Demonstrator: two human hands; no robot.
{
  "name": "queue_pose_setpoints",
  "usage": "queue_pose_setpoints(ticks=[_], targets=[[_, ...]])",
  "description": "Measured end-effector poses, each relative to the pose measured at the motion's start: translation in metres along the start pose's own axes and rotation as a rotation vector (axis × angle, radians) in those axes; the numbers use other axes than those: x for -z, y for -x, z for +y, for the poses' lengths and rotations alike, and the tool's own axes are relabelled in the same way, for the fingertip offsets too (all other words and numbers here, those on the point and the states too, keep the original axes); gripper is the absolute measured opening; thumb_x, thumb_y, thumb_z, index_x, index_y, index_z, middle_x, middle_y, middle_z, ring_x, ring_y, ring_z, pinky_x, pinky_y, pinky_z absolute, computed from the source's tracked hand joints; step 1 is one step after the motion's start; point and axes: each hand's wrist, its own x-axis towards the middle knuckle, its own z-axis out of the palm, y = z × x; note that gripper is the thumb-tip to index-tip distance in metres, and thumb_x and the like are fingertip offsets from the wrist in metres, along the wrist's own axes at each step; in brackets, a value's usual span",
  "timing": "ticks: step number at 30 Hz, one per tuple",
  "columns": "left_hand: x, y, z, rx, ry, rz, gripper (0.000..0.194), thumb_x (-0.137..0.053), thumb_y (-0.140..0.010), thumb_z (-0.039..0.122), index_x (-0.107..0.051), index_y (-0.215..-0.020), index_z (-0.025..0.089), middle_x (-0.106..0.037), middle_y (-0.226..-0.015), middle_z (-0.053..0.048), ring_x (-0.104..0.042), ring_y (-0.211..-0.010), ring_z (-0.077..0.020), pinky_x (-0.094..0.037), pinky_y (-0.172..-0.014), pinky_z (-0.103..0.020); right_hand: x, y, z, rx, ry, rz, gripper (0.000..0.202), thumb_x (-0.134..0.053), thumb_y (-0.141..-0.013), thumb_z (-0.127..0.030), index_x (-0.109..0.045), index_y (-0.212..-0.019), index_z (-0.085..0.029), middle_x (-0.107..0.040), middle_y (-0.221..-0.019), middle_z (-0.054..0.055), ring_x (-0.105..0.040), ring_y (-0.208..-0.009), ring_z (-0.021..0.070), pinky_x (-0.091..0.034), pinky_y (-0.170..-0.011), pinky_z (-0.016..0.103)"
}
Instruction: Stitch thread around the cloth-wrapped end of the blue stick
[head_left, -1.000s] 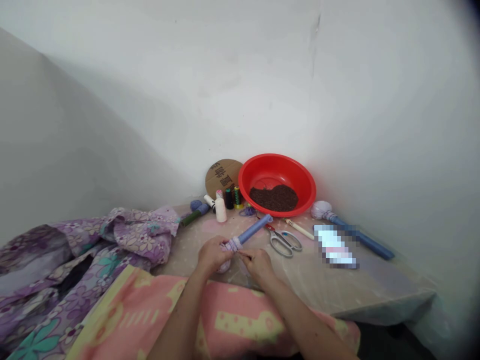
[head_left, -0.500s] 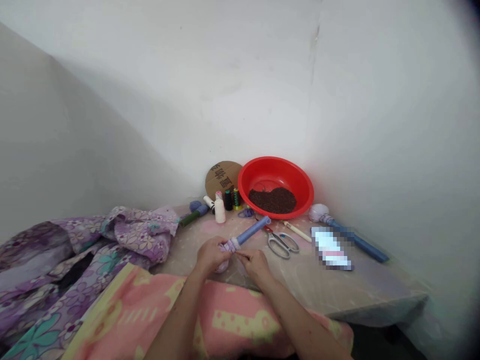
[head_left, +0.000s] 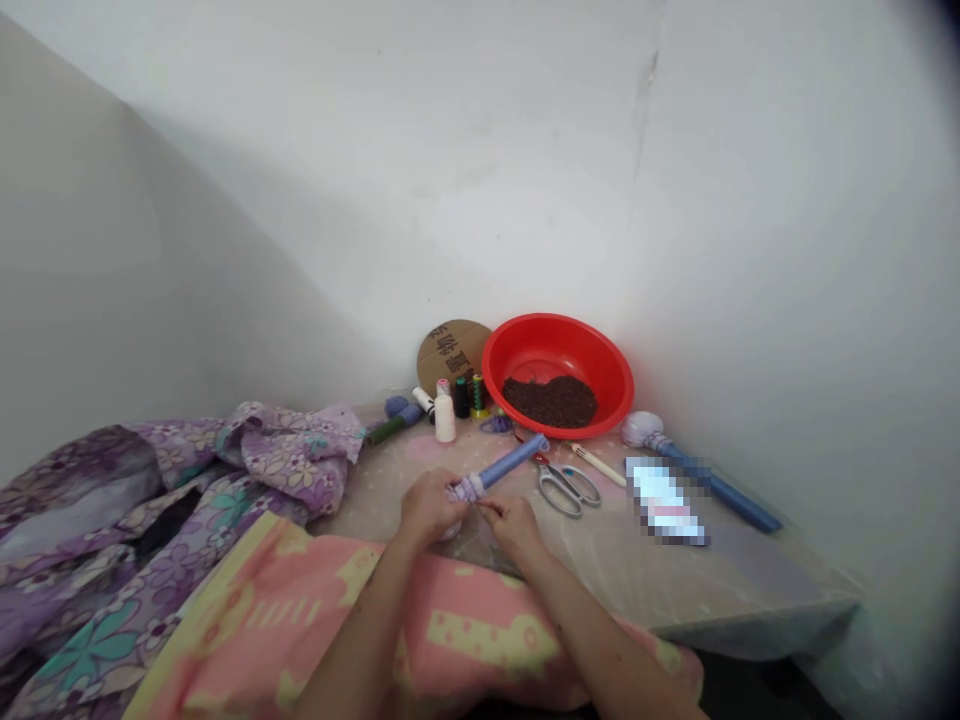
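1. Centre of the frame, low: we see a blue rod (head_left: pixel 511 462) slanting up to the right, with a lilac-and-white wrapped band (head_left: pixel 467 488) around its lower left end.
2. Our left hand (head_left: pixel 429 511) has its fingers clamped on the wrapped band, thumb toward us; the bare rod runs out beyond the fingertips, up and to the right. We note a pale bulge (head_left: pixel 452 530) beneath this hand, mostly hidden.
3. Our right hand (head_left: pixel 513 524) has thumb and forefinger drawn together just below the band's right edge, under the rod. Whether they pinch a thread or tool, we cannot tell; too small.
4. Right of the rod's upper end we record scissors (head_left: pixel 568 487) with grey handles, and a cream stick (head_left: pixel 598 465).
5. Above centre: a red basin (head_left: pixel 619 392) holding dark brown grains (head_left: pixel 559 402); a cardboard disc (head_left: pixel 448 352) to its left, thread spools (head_left: pixel 445 418) in front of the disc.
6. Right of centre: a blurred-out bright panel (head_left: pixel 664 500) and a blue rod with a white ball (head_left: pixel 731 497).
7. Lower left: floral cloth (head_left: pixel 292 465); along the bottom, a pink-and-yellow cloth (head_left: pixel 315 580) beneath our forearms.
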Motion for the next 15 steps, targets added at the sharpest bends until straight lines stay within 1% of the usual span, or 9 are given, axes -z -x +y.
queue_pose_setpoints(ticks=[4, 9, 11, 15], targets=[[0.001, 0.004, 0.004, 0.005, -0.022, 0.024, 0.035, -0.054, -0.061, 0.034, -0.057, -0.096, 0.027, -0.059, -0.097, 0.000, -0.051, -0.091, -0.0160, -0.035, -0.071, -0.020, -0.002, 0.000, 0.003, -0.003, -0.009, 0.007, 0.025, -0.044, -0.075, -0.023, -0.067, -0.085, -0.018, -0.068, -0.079, 0.004, -0.059, -0.071, 0.0152, -0.042, -0.064, 0.023], [-0.002, 0.006, 0.006, 0.017, -0.048, 0.026, 0.035, -0.053, -0.062, 0.037, -0.057, -0.096, 0.028, -0.059, -0.096, -0.001, -0.052, -0.089, -0.0165, -0.035, -0.072, -0.022, -0.008, 0.000, 0.013, -0.005, -0.095, 0.053, 0.025, -0.046, -0.073, -0.023, -0.067, -0.087, -0.018, -0.068, -0.083, 0.004, -0.060, -0.073, 0.0163, -0.044, -0.066, 0.024], [-0.003, 0.006, 0.006, 0.005, -0.047, 0.037, 0.035, -0.053, -0.062, 0.037, -0.057, -0.095, 0.028, -0.059, -0.096, -0.001, -0.052, -0.089, -0.0164, -0.036, -0.072, -0.022, -0.011, -0.001, 0.016, -0.021, -0.132, 0.080, 0.026, -0.047, -0.071, -0.023, -0.067, -0.087, -0.018, -0.068, -0.083, 0.005, -0.060, -0.073, 0.0173, -0.044, -0.067, 0.025], [-0.003, 0.005, 0.006, -0.014, -0.052, 0.055, 0.034, -0.054, -0.062, 0.036, -0.058, -0.095, 0.027, -0.060, -0.096, 0.000, -0.052, -0.090, -0.0160, -0.036, -0.072, -0.022, -0.012, -0.001, 0.019, -0.023, -0.192, 0.093, 0.026, -0.048, -0.070, -0.022, -0.067, -0.087, -0.018, -0.068, -0.083, 0.005, -0.061, -0.074, 0.0182, -0.045, -0.067, 0.027]])
